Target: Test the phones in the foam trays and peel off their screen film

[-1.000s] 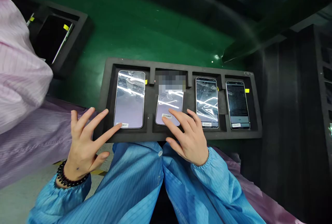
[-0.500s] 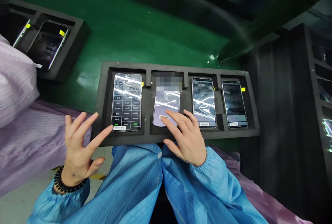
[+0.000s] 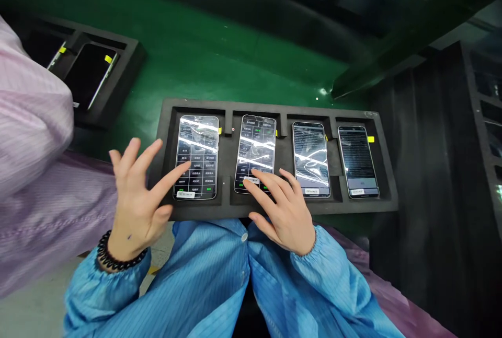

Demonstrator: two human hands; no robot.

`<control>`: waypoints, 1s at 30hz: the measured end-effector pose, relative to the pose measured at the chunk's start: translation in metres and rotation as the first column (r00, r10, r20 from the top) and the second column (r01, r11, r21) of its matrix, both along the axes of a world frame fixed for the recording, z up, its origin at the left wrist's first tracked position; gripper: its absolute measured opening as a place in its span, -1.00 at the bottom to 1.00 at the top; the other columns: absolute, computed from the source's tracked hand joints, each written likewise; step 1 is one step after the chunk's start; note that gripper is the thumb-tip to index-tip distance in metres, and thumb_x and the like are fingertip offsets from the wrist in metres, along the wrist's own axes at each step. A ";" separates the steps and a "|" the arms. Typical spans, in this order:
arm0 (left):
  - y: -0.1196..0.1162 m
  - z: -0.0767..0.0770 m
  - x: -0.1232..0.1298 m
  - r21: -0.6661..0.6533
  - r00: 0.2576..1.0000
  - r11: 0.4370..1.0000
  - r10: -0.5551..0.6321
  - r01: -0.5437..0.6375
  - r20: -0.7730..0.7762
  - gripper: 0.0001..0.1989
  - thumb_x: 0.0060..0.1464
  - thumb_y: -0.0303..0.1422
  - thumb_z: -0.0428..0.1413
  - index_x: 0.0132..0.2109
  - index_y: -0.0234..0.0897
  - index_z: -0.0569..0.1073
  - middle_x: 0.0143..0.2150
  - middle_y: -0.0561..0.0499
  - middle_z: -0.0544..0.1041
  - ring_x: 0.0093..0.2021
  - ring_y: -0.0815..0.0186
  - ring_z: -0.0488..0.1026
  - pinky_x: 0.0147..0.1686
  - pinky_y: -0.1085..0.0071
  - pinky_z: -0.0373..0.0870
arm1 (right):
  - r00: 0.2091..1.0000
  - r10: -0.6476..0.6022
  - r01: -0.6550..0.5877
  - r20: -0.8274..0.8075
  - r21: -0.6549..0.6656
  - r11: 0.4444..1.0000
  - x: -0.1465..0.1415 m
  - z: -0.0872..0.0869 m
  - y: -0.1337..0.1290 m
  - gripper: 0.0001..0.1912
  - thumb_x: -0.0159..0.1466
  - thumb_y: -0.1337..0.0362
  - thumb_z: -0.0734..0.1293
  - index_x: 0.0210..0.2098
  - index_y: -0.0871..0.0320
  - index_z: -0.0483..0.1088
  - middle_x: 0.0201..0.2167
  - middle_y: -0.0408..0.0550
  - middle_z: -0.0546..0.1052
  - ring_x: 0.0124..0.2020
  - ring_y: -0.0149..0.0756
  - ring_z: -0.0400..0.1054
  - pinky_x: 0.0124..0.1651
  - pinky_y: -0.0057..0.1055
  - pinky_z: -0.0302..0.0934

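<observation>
A black foam tray (image 3: 309, 208) in front of me holds several smartphones, each in its own recess. My left hand (image 3: 139, 205) is spread, its index fingertip over the screen of the leftmost smartphone (image 3: 204, 142), which shows a grid of labelled buttons. Over the lower part of the second smartphone (image 3: 257, 137), my right hand (image 3: 282, 207) has its fingers apart. That screen also shows a button grid, with some green labels. Farther right, the third smartphone (image 3: 310, 155) and the fourth smartphone (image 3: 358, 158) display lines of text. Whether the fingertips press the glass, I cannot tell.
Another foam tray (image 3: 127, 61) with smartphones lies at the upper left on the green work surface (image 3: 235, 79). A person's pale purple sleeve (image 3: 35, 97) reaches in at the left. A dark rack (image 3: 431, 144) stands at the right.
My left hand has moved right and up, from the leftmost phone's lower corner to over its screen. The second phone's display went from a plain pale picture to a dark button grid.
</observation>
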State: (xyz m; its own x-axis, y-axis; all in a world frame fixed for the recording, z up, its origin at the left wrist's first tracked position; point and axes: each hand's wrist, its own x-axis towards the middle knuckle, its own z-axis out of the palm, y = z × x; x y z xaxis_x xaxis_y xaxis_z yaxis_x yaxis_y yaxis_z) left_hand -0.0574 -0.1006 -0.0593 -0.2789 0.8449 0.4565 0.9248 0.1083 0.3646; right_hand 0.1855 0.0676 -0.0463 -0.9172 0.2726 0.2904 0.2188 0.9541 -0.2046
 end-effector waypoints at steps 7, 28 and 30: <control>0.032 0.008 -0.001 -0.228 0.990 0.968 -0.127 0.108 -0.068 -0.47 0.37 -0.16 -0.14 0.42 0.00 0.19 0.57 -0.13 -0.14 0.53 -0.25 -0.18 0.36 -0.49 -0.28 | 0.999 0.015 -0.017 -0.034 -0.079 0.997 0.005 0.007 0.004 -0.57 0.48 0.12 0.10 0.13 0.15 0.44 0.20 0.09 0.49 0.19 -0.16 0.34 0.37 -0.08 0.08; -0.006 0.015 0.002 -0.266 0.917 0.902 0.381 -0.340 0.121 -0.33 0.23 0.01 -0.10 0.39 -0.15 0.24 0.27 -0.21 0.41 0.23 -0.14 0.39 0.21 -0.13 0.33 | 0.539 -0.832 0.836 -0.131 -0.038 0.548 0.103 0.009 0.077 -0.44 0.42 0.17 0.11 0.33 0.30 0.21 0.27 0.31 0.38 0.31 0.13 0.27 0.31 0.13 0.16; -0.009 0.012 -0.007 -0.516 0.827 0.754 0.544 -0.407 0.142 -0.25 0.12 0.15 -0.13 0.26 -0.23 0.39 0.10 -0.20 0.53 -0.11 -0.08 0.54 -0.03 -0.06 0.48 | 0.461 -0.886 0.887 -0.049 -0.009 0.462 0.118 0.003 0.089 -0.42 0.39 0.21 0.08 0.29 0.40 0.26 0.22 0.39 0.42 0.26 0.18 0.32 0.28 0.14 0.20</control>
State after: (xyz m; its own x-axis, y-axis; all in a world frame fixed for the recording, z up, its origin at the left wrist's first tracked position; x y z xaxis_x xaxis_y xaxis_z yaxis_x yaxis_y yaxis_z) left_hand -0.0648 -0.1098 -0.0474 -0.7516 0.6535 -0.0898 0.5794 0.7191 0.3836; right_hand 0.3030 0.1562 -0.0438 -0.1719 0.9272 0.3328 0.9406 0.2548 -0.2242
